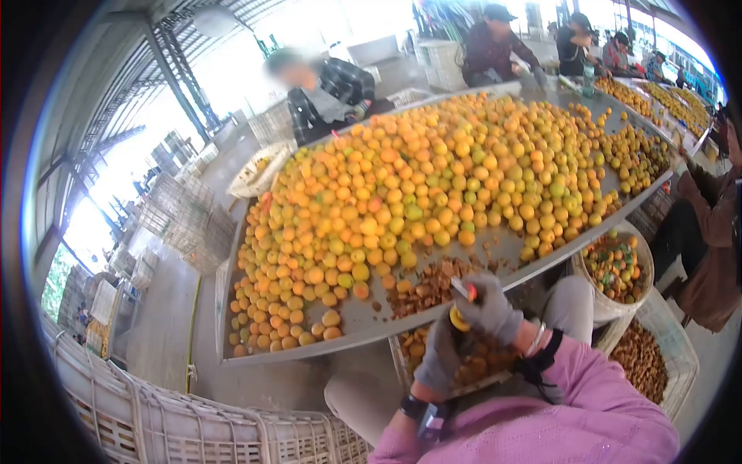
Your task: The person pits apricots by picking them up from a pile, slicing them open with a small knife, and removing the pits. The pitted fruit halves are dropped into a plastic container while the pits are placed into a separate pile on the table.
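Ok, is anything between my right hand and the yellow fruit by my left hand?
Nothing visible: the yellow fruit shows between the left hand and the right hand, close to both. Exact contact is too small to tell.

Two foreground hands (492,311) (437,357), one knife (462,288), one bottle (589,80)

The gloved right hand (495,309) holds a small tool (470,291), with a yellow fruit (459,319) between it and the gloved left hand (438,356). Beyond, heaped fruits (371,209) cover much of a metal table (493,244)
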